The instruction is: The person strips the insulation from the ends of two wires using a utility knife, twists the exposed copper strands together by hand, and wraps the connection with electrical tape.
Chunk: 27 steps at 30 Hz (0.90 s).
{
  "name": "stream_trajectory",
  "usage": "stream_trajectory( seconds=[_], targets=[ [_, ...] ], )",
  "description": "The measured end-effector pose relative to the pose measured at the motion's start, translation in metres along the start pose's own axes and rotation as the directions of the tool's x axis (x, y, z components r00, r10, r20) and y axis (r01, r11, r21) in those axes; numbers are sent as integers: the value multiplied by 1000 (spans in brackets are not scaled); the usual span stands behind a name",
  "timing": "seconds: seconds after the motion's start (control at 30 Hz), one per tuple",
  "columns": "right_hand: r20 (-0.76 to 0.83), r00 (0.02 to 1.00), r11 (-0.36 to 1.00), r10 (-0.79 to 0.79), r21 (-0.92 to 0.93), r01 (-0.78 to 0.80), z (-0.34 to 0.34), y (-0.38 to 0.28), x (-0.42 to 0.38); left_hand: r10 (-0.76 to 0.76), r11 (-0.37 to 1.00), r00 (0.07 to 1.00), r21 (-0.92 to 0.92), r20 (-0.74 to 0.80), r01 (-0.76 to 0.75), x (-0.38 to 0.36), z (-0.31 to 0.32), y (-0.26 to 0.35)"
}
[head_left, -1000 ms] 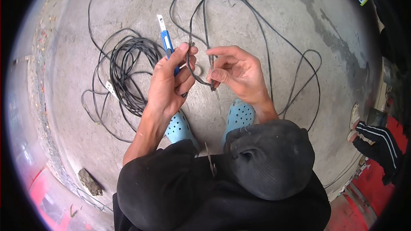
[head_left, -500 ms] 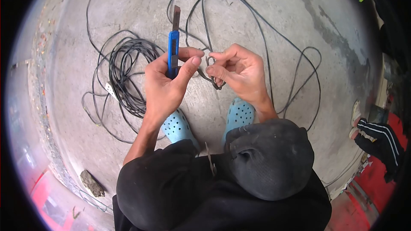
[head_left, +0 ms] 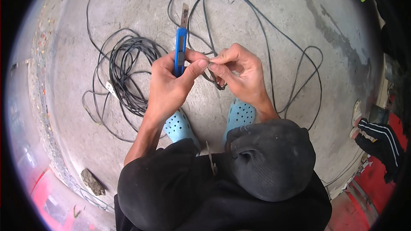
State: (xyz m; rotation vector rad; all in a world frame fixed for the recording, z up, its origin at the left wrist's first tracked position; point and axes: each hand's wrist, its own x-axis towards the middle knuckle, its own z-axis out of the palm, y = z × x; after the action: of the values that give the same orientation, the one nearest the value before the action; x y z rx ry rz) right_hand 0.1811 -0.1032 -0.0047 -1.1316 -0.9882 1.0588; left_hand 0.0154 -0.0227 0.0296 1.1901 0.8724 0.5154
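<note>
My left hand (head_left: 170, 81) is closed around a blue utility knife (head_left: 180, 45), whose blade is extended and points away from me. The thumb and forefinger of that hand meet at the fingertips of my right hand (head_left: 244, 75). My right hand is closed in a pinch on a thin dark cable (head_left: 220, 86), part of which loops below its fingers. Fingers hide the exact spot where the tips meet. To the left of my left hand, a large coil of black cable (head_left: 124, 66) lies on the concrete floor (head_left: 287, 60).
Loose cable loops (head_left: 317, 64) spread across the floor ahead and right. A white socket strip (head_left: 111, 89) sits by the coil. My feet wear light-blue clogs (head_left: 240, 113). A stone (head_left: 92, 182) lies at lower left. Another person's striped trouser leg (head_left: 379, 134) shows at right.
My left hand has shifted slightly right with the utility knife, and its fingertips now touch those of my right hand. The small loop between the fingertips is no longer visible.
</note>
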Motion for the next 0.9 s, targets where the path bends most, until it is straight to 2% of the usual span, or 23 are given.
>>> stream_trajectory(
  seconds=[0.17, 0.27, 0.37, 0.47, 0.57, 0.67, 0.9],
  targets=[
    [40, 997, 998, -59, 8, 59, 3, 1, 0, -20, 992, 1000, -124, 16, 22, -1, 5, -1],
    [36, 997, 986, -69, 153, 63, 7, 7, 1, 41, 990, 999, -136, 20, -38, -2, 7, 1],
    [43, 991, 954, -123, 281, 106, 9, 12, 3, 28, 981, 1000, -193, -1, -28, -2, 6, -3],
    [44, 992, 947, -115, 307, 96, 10, 11, 4, 9, 972, 999, -234, -53, -21, -1, 10, -3],
    [52, 999, 968, -8, 250, -5, 6, 4, 3, 67, 986, 997, -149, -47, -73, 1, 6, -4],
    [42, 998, 970, 40, 237, -49, 9, -7, 5, 71, 987, 997, -145, -5, -71, -1, 6, 4],
    [170, 959, 947, 226, 191, -257, 0, -5, 7, 142, 989, 990, -57, 27, -140, -1, 9, -1]
  ],
)
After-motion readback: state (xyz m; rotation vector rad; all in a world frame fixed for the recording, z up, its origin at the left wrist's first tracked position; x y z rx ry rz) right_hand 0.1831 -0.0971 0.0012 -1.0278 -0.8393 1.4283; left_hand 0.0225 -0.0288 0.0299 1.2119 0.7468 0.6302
